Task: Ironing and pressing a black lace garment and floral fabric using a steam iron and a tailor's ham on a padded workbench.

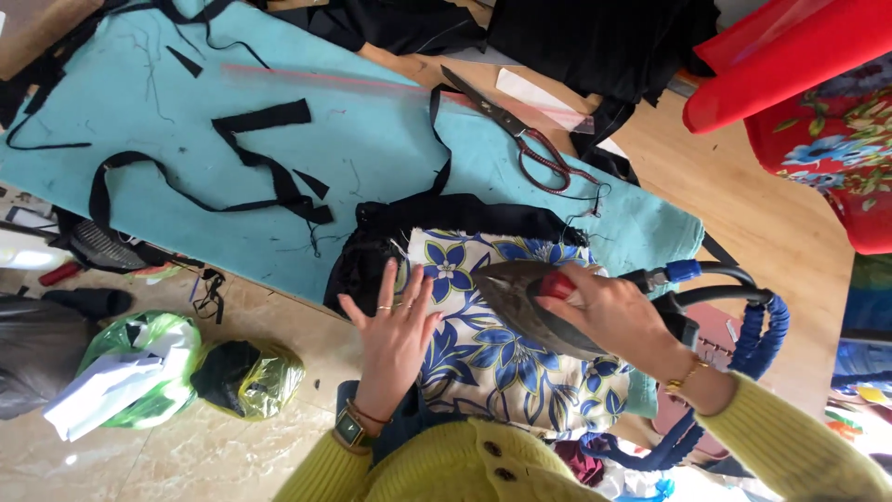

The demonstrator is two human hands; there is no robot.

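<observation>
Iron (525,302) gripped in my right hand (613,316); left hand (395,330) fingers flat, splayed on floral fabric (488,358), burn risk if it slides closer.

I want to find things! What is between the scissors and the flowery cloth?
In the head view, a band of black fabric lies between the scissors and the flowery cloth, on the teal cover.

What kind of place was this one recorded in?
Probably a small tailoring or sewing workshop: an iron on floral fabric, scissors and black fabric strips on a padded teal table.
</observation>
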